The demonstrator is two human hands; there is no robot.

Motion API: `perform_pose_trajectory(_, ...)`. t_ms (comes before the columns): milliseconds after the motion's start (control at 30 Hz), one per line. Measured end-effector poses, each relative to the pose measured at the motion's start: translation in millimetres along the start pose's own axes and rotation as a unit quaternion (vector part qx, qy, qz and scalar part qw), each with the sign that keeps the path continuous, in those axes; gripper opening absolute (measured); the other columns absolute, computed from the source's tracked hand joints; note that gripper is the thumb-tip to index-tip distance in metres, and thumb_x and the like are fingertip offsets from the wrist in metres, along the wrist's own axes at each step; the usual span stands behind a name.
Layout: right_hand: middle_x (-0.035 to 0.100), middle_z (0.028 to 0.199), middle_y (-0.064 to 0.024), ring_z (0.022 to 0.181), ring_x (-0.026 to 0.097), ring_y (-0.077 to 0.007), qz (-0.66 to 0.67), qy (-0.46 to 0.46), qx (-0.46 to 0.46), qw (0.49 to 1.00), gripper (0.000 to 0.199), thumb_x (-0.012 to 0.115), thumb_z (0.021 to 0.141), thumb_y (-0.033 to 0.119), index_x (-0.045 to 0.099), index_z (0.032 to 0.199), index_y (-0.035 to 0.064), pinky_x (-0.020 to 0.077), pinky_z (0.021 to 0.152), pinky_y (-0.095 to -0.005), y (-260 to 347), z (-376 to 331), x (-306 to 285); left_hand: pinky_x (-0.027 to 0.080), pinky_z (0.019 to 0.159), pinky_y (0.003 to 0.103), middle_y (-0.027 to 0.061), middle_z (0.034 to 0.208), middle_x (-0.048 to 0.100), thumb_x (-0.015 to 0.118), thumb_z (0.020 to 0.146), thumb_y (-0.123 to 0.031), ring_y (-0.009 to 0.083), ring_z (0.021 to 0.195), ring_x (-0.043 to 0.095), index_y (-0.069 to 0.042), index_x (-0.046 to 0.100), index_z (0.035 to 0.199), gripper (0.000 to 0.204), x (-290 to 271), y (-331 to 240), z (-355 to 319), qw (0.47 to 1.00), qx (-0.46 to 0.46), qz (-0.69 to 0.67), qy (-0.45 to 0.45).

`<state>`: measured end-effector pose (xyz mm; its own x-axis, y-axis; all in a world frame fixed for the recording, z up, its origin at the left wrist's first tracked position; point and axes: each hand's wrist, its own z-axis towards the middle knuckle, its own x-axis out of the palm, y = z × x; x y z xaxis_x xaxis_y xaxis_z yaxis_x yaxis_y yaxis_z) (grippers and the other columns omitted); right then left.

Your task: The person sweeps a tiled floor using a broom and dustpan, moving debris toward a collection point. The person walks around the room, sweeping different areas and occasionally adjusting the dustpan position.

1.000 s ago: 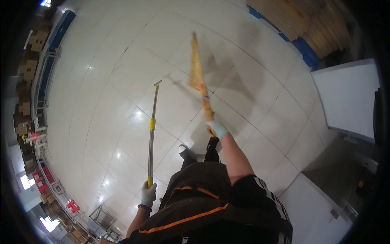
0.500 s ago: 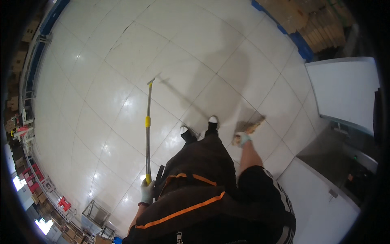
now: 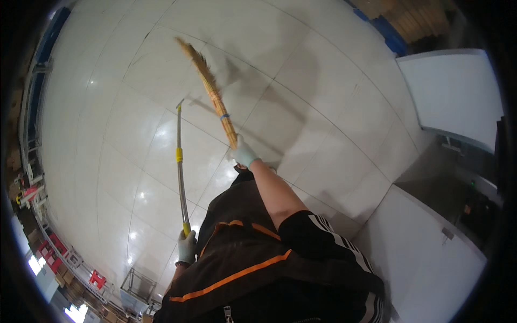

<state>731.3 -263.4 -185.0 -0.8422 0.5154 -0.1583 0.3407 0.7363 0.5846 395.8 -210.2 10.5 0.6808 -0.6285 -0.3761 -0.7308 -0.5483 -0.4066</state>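
My left hand (image 3: 187, 247), in a pale glove, is closed around the yellow lower grip of a squeegee (image 3: 180, 172). The squeegee has a long metal pole, a yellow collar midway and a small blade at its far end. In front of me, my gloved right hand (image 3: 245, 152) is closed on the handle of a straw broom (image 3: 214, 99). The broom points forward and a little left, its bristle end farthest from me. A blue band circles its handle. It appears raised above the tiled floor.
Pale glossy tiles (image 3: 124, 161) cover the floor. White panels (image 3: 449, 97) stand to the right, one nearer me and one farther. Stacked cardboard (image 3: 414, 21) sits by a blue pallet (image 3: 389, 35) at the far right. Metal frames, boxes and red stools (image 3: 98, 279) line the left side.
My right hand has swung the broom from low on my right to in front of me, bristles now forward. The left hand and squeegee have shifted slightly left in view.
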Motion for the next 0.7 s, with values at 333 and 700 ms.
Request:
perform_pose_trajectory(333,0.047,0.067,-0.0123,0.042,0.045,-0.0208,0.343,-0.236,0.099,0.904,0.057,0.056,0.074,0.002,0.03,0.121,0.0171,0.0412,0.036,-0.0388,-178,-153,-119,0.031,0.035,0.024,-0.003,0.056,0.041,0.057,0.085,-0.018,0.0074,0.042,0.038,-0.008,0.05,0.087,0.012,-28,-52,6,0.997,-0.022,0.06,0.051)
perform_pose_trajectory(700,0.035,0.049,-0.001,0.04,0.03,-0.0112,0.698,-0.297,0.346,0.552,0.033,0.048,0.084,0.007,0.03,0.057,0.0111,0.0302,0.037,-0.0248,-220,-246,-312,0.045,0.069,0.023,0.0068,0.094,0.061,0.065,0.082,-0.019,0.0116,0.079,0.057,0.006,0.053,0.112,0.041,-25,-48,-4,0.98,0.098,0.153,0.085)
